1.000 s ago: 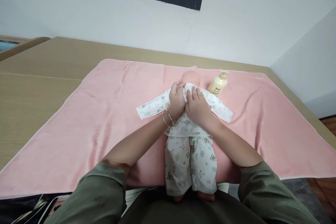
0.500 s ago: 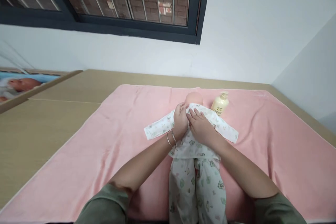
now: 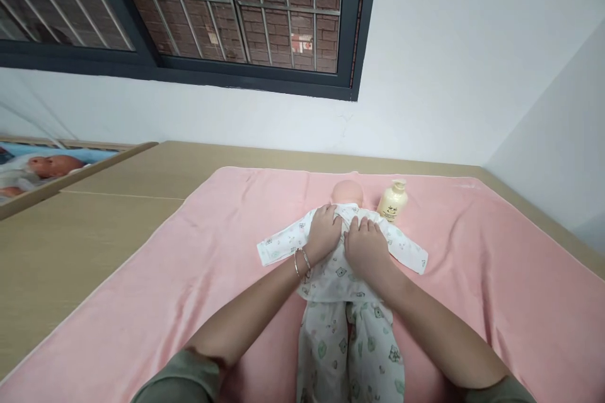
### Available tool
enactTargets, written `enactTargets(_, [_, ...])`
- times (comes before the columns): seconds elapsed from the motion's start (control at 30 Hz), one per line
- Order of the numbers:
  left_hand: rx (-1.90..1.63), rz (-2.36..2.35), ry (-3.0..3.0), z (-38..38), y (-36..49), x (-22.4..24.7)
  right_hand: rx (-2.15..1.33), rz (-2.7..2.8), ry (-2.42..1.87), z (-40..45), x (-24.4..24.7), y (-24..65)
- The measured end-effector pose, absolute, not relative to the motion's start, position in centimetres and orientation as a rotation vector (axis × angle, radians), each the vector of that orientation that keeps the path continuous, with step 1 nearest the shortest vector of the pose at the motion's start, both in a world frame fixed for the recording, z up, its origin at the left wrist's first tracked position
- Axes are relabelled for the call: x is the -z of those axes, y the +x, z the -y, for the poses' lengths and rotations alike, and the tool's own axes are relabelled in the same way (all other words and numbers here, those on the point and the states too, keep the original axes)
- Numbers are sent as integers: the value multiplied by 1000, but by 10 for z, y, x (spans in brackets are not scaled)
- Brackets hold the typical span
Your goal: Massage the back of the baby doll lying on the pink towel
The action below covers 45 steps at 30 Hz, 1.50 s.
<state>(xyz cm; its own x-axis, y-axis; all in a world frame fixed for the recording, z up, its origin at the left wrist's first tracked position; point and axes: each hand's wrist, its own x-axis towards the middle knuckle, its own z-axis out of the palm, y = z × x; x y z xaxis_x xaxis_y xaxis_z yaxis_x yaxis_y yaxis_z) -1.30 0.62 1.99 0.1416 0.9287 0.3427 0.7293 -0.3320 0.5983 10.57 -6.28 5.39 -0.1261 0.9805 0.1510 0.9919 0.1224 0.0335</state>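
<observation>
A baby doll lies on a pink blanket, its bald head (image 3: 347,192) at the far end and no face showing. It wears a white printed shirt (image 3: 341,272) with both sleeves spread out, and matching trousers (image 3: 373,346). My left hand (image 3: 325,231), with bracelets at the wrist, is on the upper shirt, fingers curled into the cloth. Beside it my right hand (image 3: 366,247) is also closed on the shirt, knuckles bent. Small creases run in the fabric between the two hands. The fingertips are partly hidden.
A cream pump bottle (image 3: 393,200) stands right of the doll's head. The pink blanket (image 3: 227,233) covers much of the wooden top (image 3: 108,233). At far left another doll (image 3: 54,165) lies behind a wooden edge. A barred window (image 3: 236,12) is in the wall.
My fingers were flatter on the shirt and have curled into its cloth. The right hand has bent most. The view has tilted up slightly, so everything sits lower.
</observation>
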Motion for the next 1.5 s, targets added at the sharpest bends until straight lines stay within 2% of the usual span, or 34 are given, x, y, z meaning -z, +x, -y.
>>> enactTargets(0.23, [-1005,-1683,2574,21,-5,2,-167,2219,-1856,16,-59,138])
enactTargets(0.5, [-662,-1615,2452,-6,-22,-32,45,2306,-1876,42,-59,123])
enactTargets(0.77, [-856,-1691,2618,27,-6,-11,-230,2201,-1969,19,-67,141])
enactTargets(1.07, [-581,-1571,2515,6,-13,-44,-66,2350,-1938,47,-71,127])
enactTargets(1.5, [-771,-1623,2486,7,-11,-20,-360,2190,-1905,13,-62,149])
